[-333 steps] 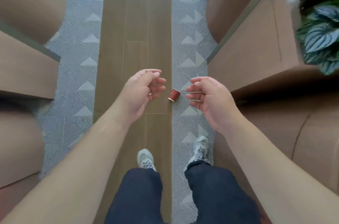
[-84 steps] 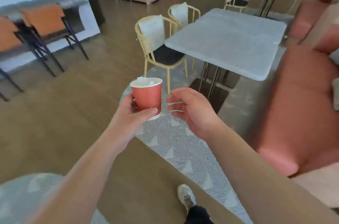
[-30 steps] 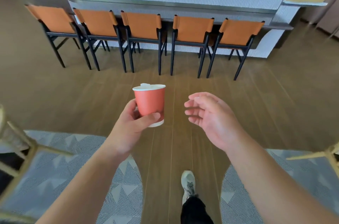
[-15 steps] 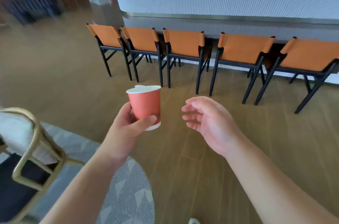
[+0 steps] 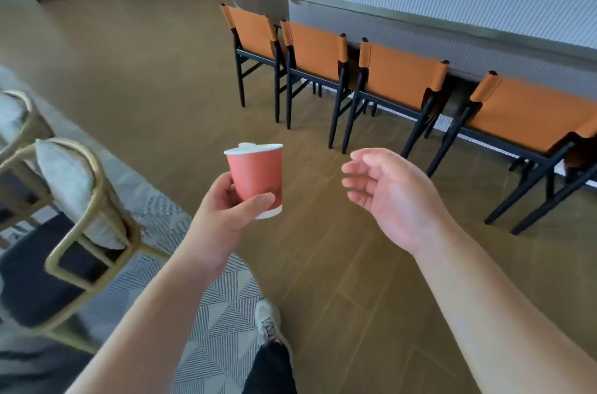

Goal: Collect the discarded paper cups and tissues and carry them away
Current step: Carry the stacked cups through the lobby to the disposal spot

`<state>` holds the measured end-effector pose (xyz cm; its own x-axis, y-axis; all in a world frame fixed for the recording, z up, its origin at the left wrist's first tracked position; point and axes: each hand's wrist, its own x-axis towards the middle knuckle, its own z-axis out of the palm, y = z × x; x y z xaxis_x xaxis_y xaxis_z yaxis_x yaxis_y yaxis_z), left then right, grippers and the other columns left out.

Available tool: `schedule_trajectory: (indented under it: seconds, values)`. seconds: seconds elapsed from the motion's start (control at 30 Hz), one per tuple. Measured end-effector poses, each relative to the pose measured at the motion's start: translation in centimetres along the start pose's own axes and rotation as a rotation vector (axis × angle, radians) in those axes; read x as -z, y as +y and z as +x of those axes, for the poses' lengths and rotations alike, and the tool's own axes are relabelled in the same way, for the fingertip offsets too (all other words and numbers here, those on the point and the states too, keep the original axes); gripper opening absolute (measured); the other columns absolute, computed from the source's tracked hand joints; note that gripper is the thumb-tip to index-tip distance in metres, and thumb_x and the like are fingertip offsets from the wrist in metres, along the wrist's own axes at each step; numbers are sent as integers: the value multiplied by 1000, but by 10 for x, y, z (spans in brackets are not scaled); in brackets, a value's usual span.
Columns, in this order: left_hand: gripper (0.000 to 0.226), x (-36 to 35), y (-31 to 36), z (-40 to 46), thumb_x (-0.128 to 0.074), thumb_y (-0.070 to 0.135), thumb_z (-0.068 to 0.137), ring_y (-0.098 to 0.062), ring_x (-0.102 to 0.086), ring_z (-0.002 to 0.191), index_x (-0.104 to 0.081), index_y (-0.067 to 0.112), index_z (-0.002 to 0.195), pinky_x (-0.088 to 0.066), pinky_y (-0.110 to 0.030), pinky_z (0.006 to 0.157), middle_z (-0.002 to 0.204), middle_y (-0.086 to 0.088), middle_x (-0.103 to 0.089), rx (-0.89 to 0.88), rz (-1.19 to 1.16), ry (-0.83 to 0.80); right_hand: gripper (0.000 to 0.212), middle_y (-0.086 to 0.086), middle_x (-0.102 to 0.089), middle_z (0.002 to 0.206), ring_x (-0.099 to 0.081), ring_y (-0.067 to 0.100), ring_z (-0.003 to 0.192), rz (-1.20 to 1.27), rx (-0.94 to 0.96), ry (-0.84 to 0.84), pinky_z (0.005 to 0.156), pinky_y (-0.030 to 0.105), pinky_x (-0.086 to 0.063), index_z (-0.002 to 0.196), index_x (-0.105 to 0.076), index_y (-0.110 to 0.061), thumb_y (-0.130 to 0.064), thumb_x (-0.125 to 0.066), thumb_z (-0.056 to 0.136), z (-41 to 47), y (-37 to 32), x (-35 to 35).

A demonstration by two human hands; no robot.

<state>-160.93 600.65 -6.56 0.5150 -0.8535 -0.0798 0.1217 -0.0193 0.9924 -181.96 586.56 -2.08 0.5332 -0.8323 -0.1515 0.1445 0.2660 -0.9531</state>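
Red paper cup: upright, white rim, plain wall with no legible print; white tissue peeking above the rim. Left hand: thumb and fingers wrapped round the cup's lower half. Right hand: just right of the cup, apart from it, fingers relaxed, holding nothing. Orange chairs: beyond the cup.

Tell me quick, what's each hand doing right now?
Left hand: holding the red paper cup upright, fingers wrapped round it.
Right hand: open, fingers loosely curled, holding nothing.
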Motion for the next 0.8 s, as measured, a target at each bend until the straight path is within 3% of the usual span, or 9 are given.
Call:
schedule_trajectory:
  seconds: [0.13, 0.3, 0.43, 0.6, 0.8]
  values:
    - [71, 12, -5, 63, -85, 36, 58, -9, -69, 82, -62, 10, 119, -52, -16, 67, 89, 6, -74, -15, -22, 21, 20, 2, -72, 91, -69, 17, 84, -41, -33, -24, 77, 31, -57, 101, -70, -14, -18, -51, 97, 66, 6, -18]
    - [68, 41, 6, 174, -86, 36, 62, -21, -71, 96, -63, 14, 122, -54, -36, 85, 103, -5, -75, -10, -50, 18, 21, 1, -72, 90, -70, 16, 84, -94, -42, -22, 75, 29, -57, 104, -69, -12, -19, -51, 97, 170, -4, -51]
    - [61, 62, 29, 258, -83, 40, 61, -6, -67, 79, -63, 19, 115, -50, -15, 67, 87, 10, -73, -35, -32, -28, 23, 0, -72, 91, -70, 17, 86, -140, -27, -23, 75, 29, -56, 102, -70, -15, -26, -53, 91, 249, -23, -83]
    - [65, 86, 58, 342, -83, 39, 62, -10, -69, 86, -63, 18, 120, -52, -18, 70, 95, 7, -73, -68, -21, -55, 28, 5, -72, 96, -69, 19, 89, -122, -4, -26, 77, 31, -55, 103, -71, -16, -31, -56, 83, 330, -44, -114]
    - [70, 113, 67, 427, -83, 38, 62, -11, -69, 87, -61, 13, 124, -51, -15, 69, 97, 6, -73, -77, -17, -16, 23, 4, -72, 95, -70, 19, 90, -106, 1, -40, 77, 31, -54, 105, -70, -16, -26, -53, 94, 426, -54, -135]
